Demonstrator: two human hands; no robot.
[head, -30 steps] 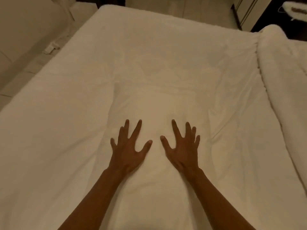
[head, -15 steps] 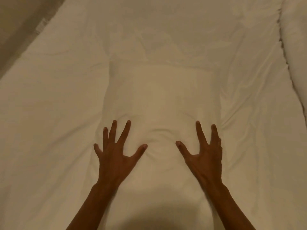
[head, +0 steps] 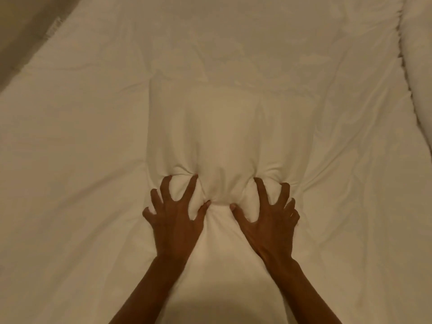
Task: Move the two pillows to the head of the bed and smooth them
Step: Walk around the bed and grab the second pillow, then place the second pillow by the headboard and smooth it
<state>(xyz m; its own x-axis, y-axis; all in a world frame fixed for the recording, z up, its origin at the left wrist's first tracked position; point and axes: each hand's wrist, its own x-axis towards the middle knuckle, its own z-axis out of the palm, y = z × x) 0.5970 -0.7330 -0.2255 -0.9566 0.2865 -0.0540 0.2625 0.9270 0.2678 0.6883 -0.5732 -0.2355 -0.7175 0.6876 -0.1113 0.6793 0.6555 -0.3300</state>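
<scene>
One white pillow (head: 224, 127) lies lengthwise on the white bed (head: 70, 160), straight in front of me. My left hand (head: 175, 218) and my right hand (head: 266, 218) sit side by side on its near half. The fingers of both hands are curled and dug into the cover, and the fabric bunches into folds between them. Only this one pillow is in view.
A second white bedding roll or duvet edge (head: 418, 66) runs along the right side, with a dark gap between it and the bed. A strip of beige floor (head: 18, 31) shows at the top left beyond the bed's edge.
Both hands were flat with fingers spread; now the fingers have curled and clawed into the pillow, bunching it. The view has dropped closer to the bed.
</scene>
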